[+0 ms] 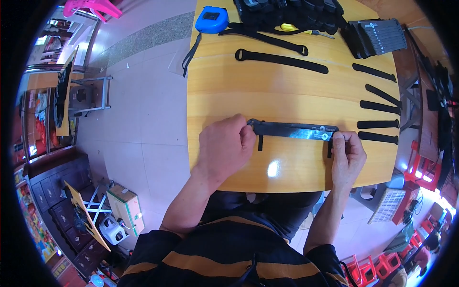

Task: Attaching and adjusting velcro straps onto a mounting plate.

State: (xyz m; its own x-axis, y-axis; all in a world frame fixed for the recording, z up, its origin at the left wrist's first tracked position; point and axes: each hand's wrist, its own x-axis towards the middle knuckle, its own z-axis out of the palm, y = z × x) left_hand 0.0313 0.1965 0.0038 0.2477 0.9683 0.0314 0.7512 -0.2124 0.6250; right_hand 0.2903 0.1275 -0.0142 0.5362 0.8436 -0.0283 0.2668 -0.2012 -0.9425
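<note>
Between my hands, a flat black strap (294,129) with a glossy face and pale lettering is stretched sideways over the near part of the wooden table (287,100). My left hand (224,146) is closed round its left end, where a small loop of it shows above the fingers. At the other end, my right hand (349,152) pinches the strap between thumb and fingers. Two short black strips (260,143) stand out against the tabletop just below the strap, one near each hand. The fingertips of my left hand are mostly hidden by the fist.
Further up lie two long black straps (282,61) with end loops, a blue tape measure (212,19), a yellow-handled screwdriver (299,29) and a heap of black straps (291,12). Several short straps (377,125) line the right side, below a stacked black bundle (375,38).
</note>
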